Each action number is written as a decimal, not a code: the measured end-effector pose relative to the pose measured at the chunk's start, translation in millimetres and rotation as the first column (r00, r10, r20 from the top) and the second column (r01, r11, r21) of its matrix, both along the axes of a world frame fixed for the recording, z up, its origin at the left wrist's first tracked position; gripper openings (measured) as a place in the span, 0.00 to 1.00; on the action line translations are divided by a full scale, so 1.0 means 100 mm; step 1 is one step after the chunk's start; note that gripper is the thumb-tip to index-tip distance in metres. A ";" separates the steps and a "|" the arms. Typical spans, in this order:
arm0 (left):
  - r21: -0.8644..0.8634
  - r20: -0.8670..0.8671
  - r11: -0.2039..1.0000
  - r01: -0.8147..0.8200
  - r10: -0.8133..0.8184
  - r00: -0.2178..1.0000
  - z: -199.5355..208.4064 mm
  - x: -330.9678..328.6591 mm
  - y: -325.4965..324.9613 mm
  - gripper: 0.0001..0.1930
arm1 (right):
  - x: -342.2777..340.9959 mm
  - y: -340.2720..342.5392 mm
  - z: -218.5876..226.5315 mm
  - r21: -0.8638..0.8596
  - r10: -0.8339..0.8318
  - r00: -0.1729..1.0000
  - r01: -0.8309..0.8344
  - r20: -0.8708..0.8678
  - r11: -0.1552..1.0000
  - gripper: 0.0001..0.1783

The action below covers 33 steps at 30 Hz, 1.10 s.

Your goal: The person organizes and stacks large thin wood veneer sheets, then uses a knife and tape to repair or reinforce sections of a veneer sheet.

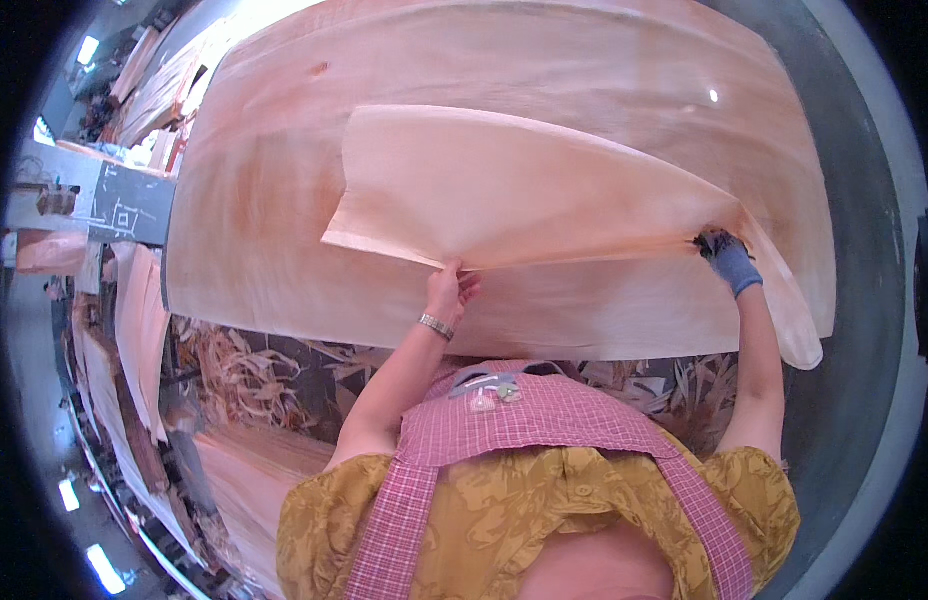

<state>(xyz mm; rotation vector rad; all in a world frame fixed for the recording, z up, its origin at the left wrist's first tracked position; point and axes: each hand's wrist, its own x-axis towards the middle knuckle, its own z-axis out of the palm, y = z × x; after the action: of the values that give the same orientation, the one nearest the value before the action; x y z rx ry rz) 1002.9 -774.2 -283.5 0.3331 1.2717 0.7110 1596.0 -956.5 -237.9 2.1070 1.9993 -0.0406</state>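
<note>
veneer sheet (524, 190) lifted over stacked veneer pile (264, 220), centre | left hand (450, 288) pinching near edge; gloved right hand (729, 258) gripping right corner | likely light, floppy, tear-prone; best held at edges, both ends

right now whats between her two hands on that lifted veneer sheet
In the head view, only the sheet's own near edge spans from the bare left hand to the blue-gloved right hand; nothing else lies between.

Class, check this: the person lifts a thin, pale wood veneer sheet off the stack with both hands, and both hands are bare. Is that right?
Not quite. In the head view only the left hand is bare, with a metal bracelet at the wrist. The right hand wears a blue glove. Both do hold the thin, pale wood veneer sheet above the stack.
</note>
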 end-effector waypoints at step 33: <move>0.469 -0.883 0.565 0.678 0.321 0.344 0.62 -1.06 0.60 0.12 | -4.57 2.63 0.45 -0.032 0.223 0.890 -0.256 -0.397 0.966 0.18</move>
<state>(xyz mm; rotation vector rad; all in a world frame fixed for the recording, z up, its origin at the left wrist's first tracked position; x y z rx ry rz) 896.6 -714.4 -222.0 1.9710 1.8383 0.8617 1139.4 -693.4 -193.1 1.8959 2.4208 -0.5332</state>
